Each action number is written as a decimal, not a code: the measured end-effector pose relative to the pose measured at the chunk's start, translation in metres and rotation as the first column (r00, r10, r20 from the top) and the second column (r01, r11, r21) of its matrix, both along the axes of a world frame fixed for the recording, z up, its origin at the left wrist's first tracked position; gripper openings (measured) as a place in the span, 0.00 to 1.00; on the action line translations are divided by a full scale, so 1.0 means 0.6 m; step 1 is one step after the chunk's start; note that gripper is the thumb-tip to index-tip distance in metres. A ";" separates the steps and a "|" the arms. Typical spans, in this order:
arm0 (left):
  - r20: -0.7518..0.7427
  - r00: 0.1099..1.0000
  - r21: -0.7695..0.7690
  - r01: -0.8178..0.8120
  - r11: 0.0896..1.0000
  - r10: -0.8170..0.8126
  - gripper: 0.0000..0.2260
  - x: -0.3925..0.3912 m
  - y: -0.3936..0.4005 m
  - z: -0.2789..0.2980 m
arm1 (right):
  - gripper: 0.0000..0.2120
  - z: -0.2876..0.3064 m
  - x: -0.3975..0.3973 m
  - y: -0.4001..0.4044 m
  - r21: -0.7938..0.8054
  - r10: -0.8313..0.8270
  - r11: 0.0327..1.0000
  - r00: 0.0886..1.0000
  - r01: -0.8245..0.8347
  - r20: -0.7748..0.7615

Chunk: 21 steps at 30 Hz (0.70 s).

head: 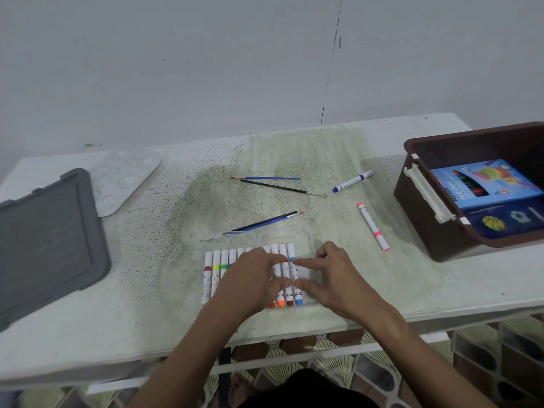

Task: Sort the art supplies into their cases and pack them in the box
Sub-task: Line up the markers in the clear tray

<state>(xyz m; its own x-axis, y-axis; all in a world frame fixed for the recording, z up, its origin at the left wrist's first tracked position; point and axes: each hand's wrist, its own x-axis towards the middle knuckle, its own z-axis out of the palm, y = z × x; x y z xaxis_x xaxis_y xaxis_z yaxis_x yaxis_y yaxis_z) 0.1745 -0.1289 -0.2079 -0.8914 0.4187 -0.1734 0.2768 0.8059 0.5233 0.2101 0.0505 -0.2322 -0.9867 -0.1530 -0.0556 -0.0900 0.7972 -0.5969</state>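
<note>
While the left hand (250, 278) lies with straight fingers over a row of markers (216, 272) in a clear case (306, 254) near the table's (88, 334) front edge, the right hand (335, 278) pinches the light-blue marker (295, 278) at the row's right end between forefinger and thumb. A pink marker (373, 226), a dark-blue marker (352, 181) and four paintbrushes (279, 188) lie loose farther back. At the right stands the brown box (426, 219), holding a blue crayon pack (485, 184); a grey lid (47, 242) and a clear palette (123, 181) lie at the left.

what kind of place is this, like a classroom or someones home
Probably a home, though that is a guess: a worn speckled table stands against a plain wall on patterned floor tiles, with a brown box and loose markers, nothing classroom-like.
</note>
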 end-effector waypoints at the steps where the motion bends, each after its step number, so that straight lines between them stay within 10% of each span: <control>1: 0.010 1.000 0.006 0.013 1.000 -0.013 0.17 -0.003 0.000 0.004 | 0.21 0.002 0.001 0.002 -0.032 0.004 0.999 1.000 -0.004 -0.003; 11: -0.102 0.995 0.224 0.040 0.974 -0.018 0.13 -0.171 0.120 0.024 | 0.10 0.019 -0.048 0.137 -0.199 -0.518 0.852 0.836 0.485 -0.181; 21: -0.216 0.965 0.019 0.158 0.987 -0.150 0.13 -0.256 0.253 -0.020 | 0.14 0.002 -0.036 0.161 -0.119 -0.616 0.787 0.783 0.606 -0.089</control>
